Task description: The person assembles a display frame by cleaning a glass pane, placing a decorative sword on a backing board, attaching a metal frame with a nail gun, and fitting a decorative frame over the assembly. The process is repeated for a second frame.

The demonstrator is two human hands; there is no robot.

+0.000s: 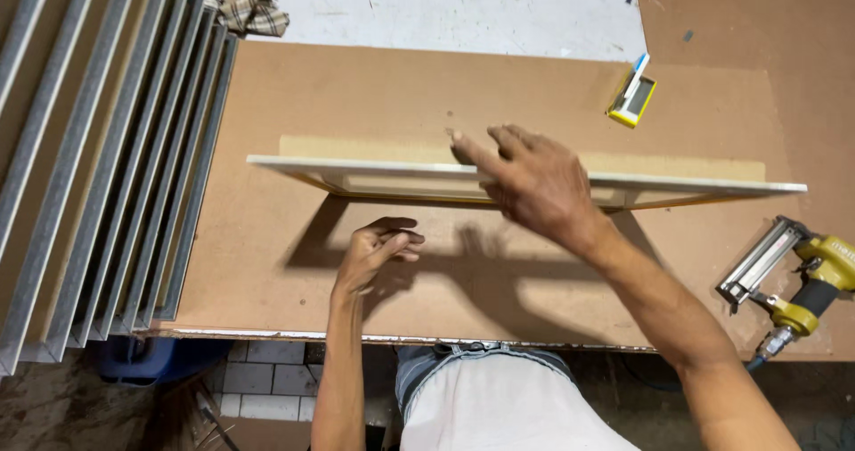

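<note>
The white picture frame (525, 179) is standing on edge across the brown workboard (267, 264) — the right hand (534, 179) is steadying its top rail, fingers spread, perhaps gripping. The left hand (378, 251) is hovering below, loosely curled and empty — positioning seems underway; next calls for a firm hold.

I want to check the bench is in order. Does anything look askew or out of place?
Little stands out. The frame is tipped up on edge under the right hand, not lying flat. The nail gun lies close to the bench's front edge. A cloth lies crumpled at the back.
</note>
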